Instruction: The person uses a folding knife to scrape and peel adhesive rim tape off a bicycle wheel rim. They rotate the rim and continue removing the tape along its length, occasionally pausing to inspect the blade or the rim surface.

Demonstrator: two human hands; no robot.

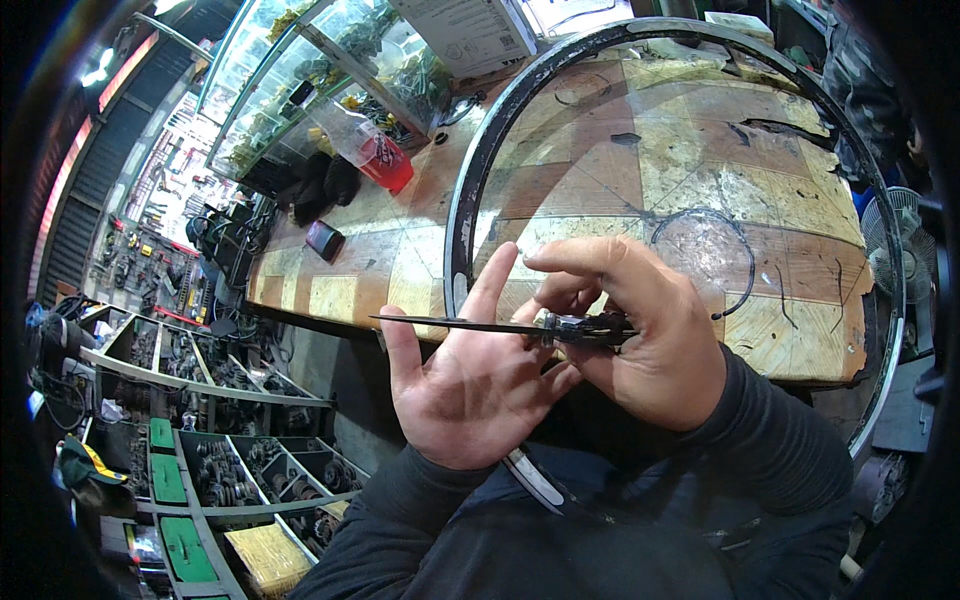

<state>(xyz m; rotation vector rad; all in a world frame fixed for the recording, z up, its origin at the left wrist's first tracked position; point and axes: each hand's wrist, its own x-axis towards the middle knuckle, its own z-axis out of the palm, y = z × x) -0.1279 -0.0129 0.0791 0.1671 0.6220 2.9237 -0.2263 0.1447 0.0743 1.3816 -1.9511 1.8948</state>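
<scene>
My right hand (650,330) is closed around the dark handle of a long, thin-bladed tool (450,323). Its blade is seen nearly edge-on, tapers to a point and points left; a metal piece sits where blade meets handle. Beneath the blade my left hand (470,400) is open, palm up with fingers spread. Whether the blade touches the palm, I cannot tell. Around both hands runs a large black-and-silver wheel rim (462,215), leaning on the table and over my lap. Part of its lower side is hidden by my arms.
A worn, patchwork-topped table (580,190) has a broken right edge. On it lie a thin black cable (750,265), a bottle of red liquid (385,165) and a small dark box (324,240). Parts trays (215,512) stand at left; a fan (900,235) is at right.
</scene>
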